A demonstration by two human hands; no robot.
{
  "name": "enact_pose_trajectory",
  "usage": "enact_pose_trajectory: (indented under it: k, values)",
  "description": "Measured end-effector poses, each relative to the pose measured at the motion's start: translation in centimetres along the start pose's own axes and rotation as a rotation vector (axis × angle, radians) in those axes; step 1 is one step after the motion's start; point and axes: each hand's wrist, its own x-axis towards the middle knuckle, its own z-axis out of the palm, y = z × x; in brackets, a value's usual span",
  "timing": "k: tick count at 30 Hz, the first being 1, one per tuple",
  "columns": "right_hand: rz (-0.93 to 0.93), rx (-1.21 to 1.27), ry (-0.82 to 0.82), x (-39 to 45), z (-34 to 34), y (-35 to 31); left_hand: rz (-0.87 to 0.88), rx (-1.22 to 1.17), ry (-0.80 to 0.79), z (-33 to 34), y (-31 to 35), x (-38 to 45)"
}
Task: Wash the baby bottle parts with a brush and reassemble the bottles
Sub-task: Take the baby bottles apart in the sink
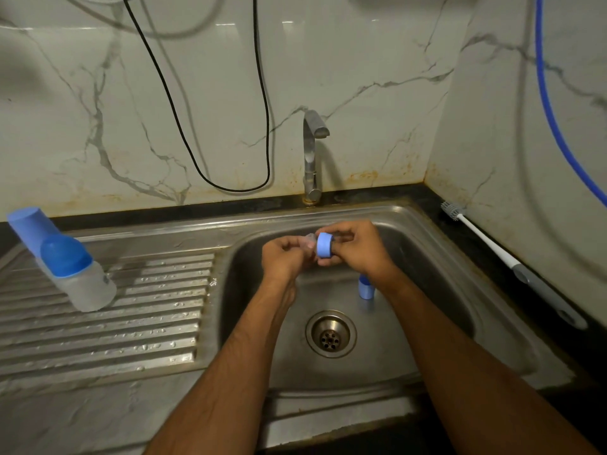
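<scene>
While both hands work over the sink basin, the blue screw ring (pixel 324 245) sits right between them, turned on edge so its opening faces left and right. The right hand (pixel 356 248) pinches that ring, fingers curled over its top and thumb underneath. The left hand (pixel 285 257) is curled round a clear teat (pixel 309 242) just left of the ring, touching it. So the axis runs hand to hand: the teat lies on the left, the ring on the right, and I'd judge the next move is seating one through the other along that line. Whether it's already partly through, I can't tell.

Below the right wrist, a small blue cap (pixel 366 288) stands on the sink (pixel 427 290) floor, near the drain (pixel 330 333). Out on the draining board at the left edge, a capped baby bottle (pixel 78 274) leans, with a second blue-topped piece (pixel 31 226) behind it. Along the bench's right edge lies the bottle brush (pixel 512 262), bristles toward the back corner, nearer the right hand. Tap (pixel 312 152) shows no water running.
</scene>
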Motion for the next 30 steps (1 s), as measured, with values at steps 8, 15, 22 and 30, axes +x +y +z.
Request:
enact_pose_trajectory:
  k: [8, 15, 22, 30]
  values:
    - [0.282, 0.531, -0.016, 0.0, -1.3, 0.2, 0.103, 0.295, 0.07, -0.7, -0.3, 0.1]
    - [0.228, 0.42, -0.036, -0.3, -1.6, 0.2, 0.243, 0.552, 0.031, -0.3, -0.9, 0.0]
    - [0.148, -0.016, 0.198, 0.9, -2.4, 1.4, 0.277, 0.896, -0.038, 0.8, -1.0, 0.5]
    - [0.18, -0.578, 0.106, 3.0, -1.9, 3.2, 0.348, 1.211, -0.186, 3.3, -1.1, 3.1]
